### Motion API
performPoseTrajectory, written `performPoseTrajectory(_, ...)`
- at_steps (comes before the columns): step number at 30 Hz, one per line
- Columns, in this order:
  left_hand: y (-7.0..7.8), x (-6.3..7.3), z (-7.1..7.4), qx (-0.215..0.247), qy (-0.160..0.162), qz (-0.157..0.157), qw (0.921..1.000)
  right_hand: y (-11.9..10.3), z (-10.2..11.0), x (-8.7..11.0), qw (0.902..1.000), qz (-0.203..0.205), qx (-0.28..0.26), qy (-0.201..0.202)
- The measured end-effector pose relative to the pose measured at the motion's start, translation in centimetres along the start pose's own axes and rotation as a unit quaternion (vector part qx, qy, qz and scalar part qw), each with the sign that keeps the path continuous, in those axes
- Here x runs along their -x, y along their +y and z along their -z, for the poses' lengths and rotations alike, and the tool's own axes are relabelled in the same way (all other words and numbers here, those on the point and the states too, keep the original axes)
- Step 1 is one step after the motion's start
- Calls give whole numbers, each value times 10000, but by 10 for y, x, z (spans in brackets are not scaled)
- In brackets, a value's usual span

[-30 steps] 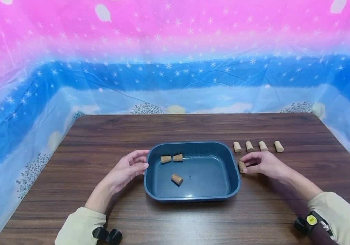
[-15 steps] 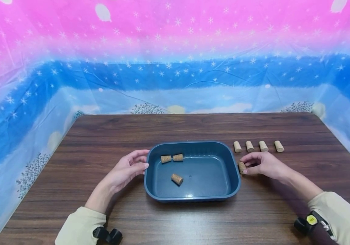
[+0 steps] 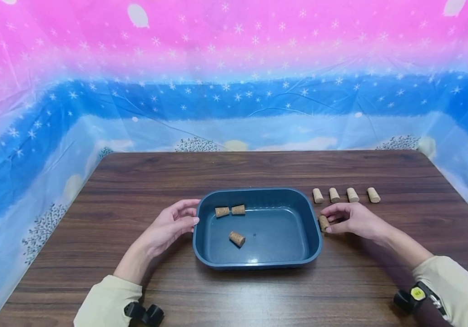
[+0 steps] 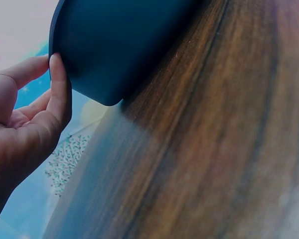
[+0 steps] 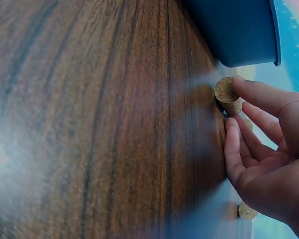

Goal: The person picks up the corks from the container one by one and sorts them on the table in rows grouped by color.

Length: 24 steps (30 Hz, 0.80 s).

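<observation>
At a brown table (image 3: 275, 299), snowflake cloth (image 3: 234, 102) behind, hands (image 3: 166, 225) (image 3: 358, 221) pinch tub (image 3: 254, 265) (left), cork (image 3: 323, 223) (right).

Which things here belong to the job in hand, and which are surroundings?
Job, seemingly:
blue rectangular plastic tub
three brown tapered corks inside
another cork pinched beside it
four pale tapered corks

Surroundings:
brown wood-grain table
pink-and-blue snowflake cloth backdrop
black wrist cameras

From here the right hand (image 3: 358, 221) hides part of the cork (image 3: 322, 223); back from the left hand (image 3: 169, 223), a sleeve (image 3: 108, 300) runs out of sight.
</observation>
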State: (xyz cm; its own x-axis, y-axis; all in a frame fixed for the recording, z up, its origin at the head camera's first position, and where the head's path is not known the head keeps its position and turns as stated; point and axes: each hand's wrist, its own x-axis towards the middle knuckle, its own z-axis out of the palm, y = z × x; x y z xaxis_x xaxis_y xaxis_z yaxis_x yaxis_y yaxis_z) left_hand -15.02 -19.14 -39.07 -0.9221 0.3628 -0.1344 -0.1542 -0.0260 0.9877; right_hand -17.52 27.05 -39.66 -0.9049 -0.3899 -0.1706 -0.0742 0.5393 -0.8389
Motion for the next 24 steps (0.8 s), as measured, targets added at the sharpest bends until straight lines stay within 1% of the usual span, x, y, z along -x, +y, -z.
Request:
performPoseTrajectory(8,1,-1,0,-17,-29,39,10000,-1,2,2,9998,48,-167,-4)
performPoseTrajectory(15,1,-1,0,76,-45,22,10000,-3,7,6,9997,53,-225,70)
performPoseTrajectory(18,1,-1,0,66,-38,24,10000,-5,9,7,9995,26,-246,195)
performPoseTrajectory(21,1,-1,0,60,-27,32,10000,-8,11,8,9988,-86,-270,391)
performPoseTrajectory(24,1,0,0,53,-20,37,10000,-13,14,9,9981,-127,-201,563)
